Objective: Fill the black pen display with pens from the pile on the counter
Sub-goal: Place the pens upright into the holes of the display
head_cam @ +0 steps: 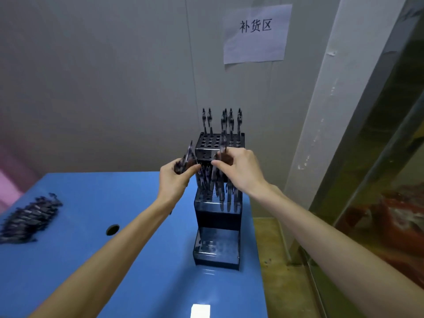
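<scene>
- Nearest the camera, both forearms reach forward over the blue counter (pixel 128 260), one on each side of the black pen display (pixel 216 211), which stands at the counter's right edge against the wall.
- The left hand (pixel 175 180) is curled round a small bundle of pens (pixel 187 160), their ends fanning up beside the display's top tier; it serves as the stock.
- The right hand (pixel 241 171) pinches a single pen (pixel 222 149) between thumb and fingers, holding it roughly upright in front of the top tier.
- The top tier shows many empty holes with a few pens along its back row; the middle tier holds several pens; the bottom tier looks empty.
- To place well, I would keep the pen vertical, line its tip up over one empty hole, and lower it straight so it does not knock the neighbours.
- Filling from back rows forward likely keeps standing pens out of the hand's way.
- The pile of pens (pixel 29 219) lies at the far left of the counter, well apart from the display.
</scene>
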Demonstrator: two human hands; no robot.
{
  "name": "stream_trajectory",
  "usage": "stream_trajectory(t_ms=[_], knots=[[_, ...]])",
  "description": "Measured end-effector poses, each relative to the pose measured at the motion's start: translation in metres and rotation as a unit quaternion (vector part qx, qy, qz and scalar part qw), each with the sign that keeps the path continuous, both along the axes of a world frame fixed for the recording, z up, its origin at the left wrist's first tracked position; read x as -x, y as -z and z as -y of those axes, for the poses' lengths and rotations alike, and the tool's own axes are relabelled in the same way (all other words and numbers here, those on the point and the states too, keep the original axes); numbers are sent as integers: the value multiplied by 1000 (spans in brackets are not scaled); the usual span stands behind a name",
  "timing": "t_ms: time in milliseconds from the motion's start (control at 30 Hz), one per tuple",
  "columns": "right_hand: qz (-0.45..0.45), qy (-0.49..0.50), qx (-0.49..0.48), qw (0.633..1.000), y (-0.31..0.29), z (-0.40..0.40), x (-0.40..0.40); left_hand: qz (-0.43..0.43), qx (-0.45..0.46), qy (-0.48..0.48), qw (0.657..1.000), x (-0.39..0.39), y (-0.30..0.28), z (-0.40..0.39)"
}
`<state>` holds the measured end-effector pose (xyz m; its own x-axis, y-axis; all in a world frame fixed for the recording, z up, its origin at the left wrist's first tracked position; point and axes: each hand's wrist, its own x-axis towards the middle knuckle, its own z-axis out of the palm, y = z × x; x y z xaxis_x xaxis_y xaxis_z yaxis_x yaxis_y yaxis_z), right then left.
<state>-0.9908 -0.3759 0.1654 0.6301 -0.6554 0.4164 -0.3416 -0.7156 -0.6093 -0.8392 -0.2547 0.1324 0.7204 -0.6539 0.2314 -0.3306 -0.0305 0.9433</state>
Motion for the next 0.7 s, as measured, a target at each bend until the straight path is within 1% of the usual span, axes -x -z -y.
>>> stream_trajectory(t_ms=[133,267,433,533,700], knots=[[-33,-18,1,999,3,5,-6,6,-4,-26,1000,0,6,1],[-43,-7,30,999,6,3,-10,1,-1,-25,1000,4,11,0],[-64,10,64,996,1,1,-11,8,-5,3,1000,-1,20,0],[-55,15,56,997,2,0,-12,26,-17,17,999,-5,25,0],[-52,34,51,997,3,-4,-15,26,-21,34,999,-17,26,3]])
